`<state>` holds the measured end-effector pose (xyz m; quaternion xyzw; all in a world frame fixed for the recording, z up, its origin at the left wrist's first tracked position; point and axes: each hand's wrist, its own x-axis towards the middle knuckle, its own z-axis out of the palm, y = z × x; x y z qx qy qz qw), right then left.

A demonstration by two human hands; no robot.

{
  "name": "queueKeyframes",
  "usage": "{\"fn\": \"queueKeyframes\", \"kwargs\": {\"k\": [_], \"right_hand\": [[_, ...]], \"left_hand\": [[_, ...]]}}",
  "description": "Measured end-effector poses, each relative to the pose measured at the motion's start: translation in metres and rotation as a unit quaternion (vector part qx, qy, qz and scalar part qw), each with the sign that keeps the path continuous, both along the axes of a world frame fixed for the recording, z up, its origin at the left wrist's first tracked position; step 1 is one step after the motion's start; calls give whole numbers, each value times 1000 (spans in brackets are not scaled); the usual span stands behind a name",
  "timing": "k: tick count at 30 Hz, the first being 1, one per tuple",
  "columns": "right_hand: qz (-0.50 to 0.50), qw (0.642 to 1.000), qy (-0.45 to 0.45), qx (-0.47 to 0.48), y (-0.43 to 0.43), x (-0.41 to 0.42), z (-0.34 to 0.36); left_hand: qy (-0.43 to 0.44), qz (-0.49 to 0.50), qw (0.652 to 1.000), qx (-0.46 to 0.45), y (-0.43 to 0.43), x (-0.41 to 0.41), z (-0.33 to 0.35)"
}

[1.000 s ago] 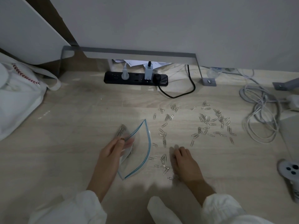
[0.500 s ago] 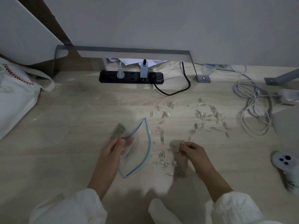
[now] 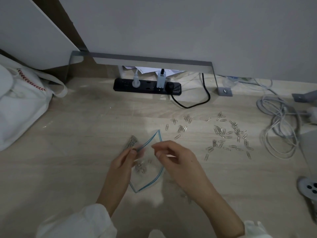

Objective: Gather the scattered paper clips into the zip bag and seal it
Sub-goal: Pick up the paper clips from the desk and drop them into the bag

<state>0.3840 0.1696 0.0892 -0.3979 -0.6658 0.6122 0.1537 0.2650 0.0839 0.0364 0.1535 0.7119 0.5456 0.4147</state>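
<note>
Pinching the zip bag open, our left hand may slip, spilling paper clips (the right hand blurs; its grip we cannot tell).

Wood surface, scattered paper clips, power strip, coiled cable

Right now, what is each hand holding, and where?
Left hand pinches the zip bag by its open rim. Right hand: cannot tell, fingertips blurred.

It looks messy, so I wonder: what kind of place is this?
Probably a wooden floor in a home or office: a black power strip with plugs lies by the wall, grey cables coil at the right, and a white cloth bag slumps at the left.
</note>
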Motion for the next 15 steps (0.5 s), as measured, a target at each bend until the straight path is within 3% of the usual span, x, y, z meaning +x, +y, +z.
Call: {"fn": "queueKeyframes", "kwargs": {"k": [3, 5, 8, 11, 15], "right_hand": [[-92, 995, -23, 40, 31, 6, -20], [-129, 986, -86, 58, 60, 11, -49], [-90, 965, -232, 77, 104, 10, -91], [-50, 949, -294, 102, 134, -1, -116], [13, 904, -329, 272, 144, -18, -139]], "left_hand": [[-4, 9, 1000, 5, 1, -6, 2], [-6, 23, 1000, 9, 3, -12, 3], [-6, 33, 999, 11, 8, -23, 0], [-14, 51, 999, 13, 12, -32, -4], [-6, 46, 999, 12, 15, -42, -11]]}}
